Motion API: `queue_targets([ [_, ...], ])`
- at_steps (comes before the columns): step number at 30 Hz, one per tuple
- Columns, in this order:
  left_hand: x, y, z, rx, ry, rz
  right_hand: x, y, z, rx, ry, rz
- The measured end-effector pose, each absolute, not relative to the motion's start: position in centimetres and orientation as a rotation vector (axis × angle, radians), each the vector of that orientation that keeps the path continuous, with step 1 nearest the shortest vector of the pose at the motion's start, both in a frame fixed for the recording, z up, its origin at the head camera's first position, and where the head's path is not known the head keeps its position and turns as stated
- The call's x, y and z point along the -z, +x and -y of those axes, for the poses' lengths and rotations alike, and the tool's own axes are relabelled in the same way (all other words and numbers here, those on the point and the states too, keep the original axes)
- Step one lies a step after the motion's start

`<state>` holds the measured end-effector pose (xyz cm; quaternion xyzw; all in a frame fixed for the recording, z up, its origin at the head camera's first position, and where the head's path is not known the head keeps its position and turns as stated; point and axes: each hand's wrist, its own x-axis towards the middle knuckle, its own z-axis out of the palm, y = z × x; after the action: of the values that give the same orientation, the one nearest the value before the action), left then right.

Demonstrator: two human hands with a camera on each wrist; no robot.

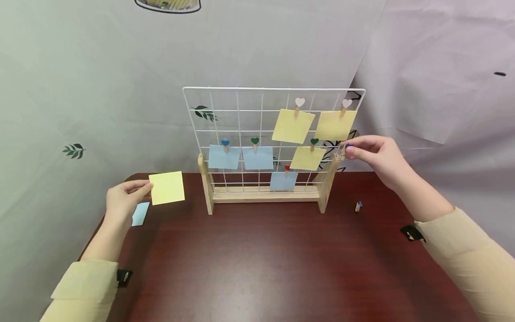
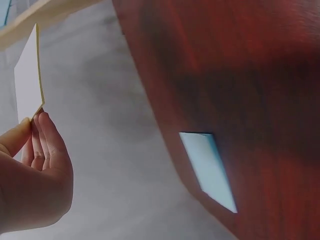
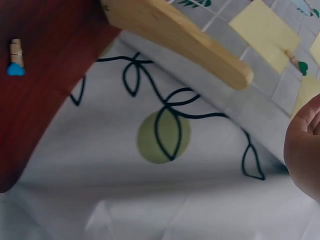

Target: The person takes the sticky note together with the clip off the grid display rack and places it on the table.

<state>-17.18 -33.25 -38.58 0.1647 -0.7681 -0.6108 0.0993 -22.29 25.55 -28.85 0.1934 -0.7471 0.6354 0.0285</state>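
My left hand (image 1: 122, 201) pinches a yellow sticky note (image 1: 167, 188) by its edge, between thumb and fingers, above the table's left side. In the left wrist view the note stands nearly edge-on. Beyond the right end of a white wire grid (image 1: 261, 89), my right hand (image 1: 380, 156) pinches a small wooden clothespin (image 1: 343, 153) with a blue top. Only part of that hand shows in the right wrist view, its fingertips out of frame. Yellow notes (image 1: 293, 126) and blue notes (image 1: 223, 157) hang on the grid from heart-topped clothespins.
The grid stands in a wooden base (image 1: 265, 197) on the dark red table (image 1: 257, 259). Light blue sticky notes (image 2: 207, 170) lie near the left table edge. Another blue-topped clothespin (image 1: 358, 206) lies right of the base. A patterned cloth (image 1: 120, 89) hangs behind.
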Motion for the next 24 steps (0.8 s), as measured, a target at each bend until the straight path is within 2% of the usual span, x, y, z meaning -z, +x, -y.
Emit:
queue_targets([
  [4,39.6,-17.3,34.0,1.921,0.484,2.195,29.8,-21.9,-26.8,-1.99,0.591,2.304],
  [14,41.6,-16.8,36.1,1.778,0.519,2.375,32.2,-21.2,-29.4,-2.085,0.554,2.272],
  [24,43.3,-16.8,36.9,1.72,0.571,2.49,36.6,-20.3,-31.9,-2.262,0.549,2.132],
])
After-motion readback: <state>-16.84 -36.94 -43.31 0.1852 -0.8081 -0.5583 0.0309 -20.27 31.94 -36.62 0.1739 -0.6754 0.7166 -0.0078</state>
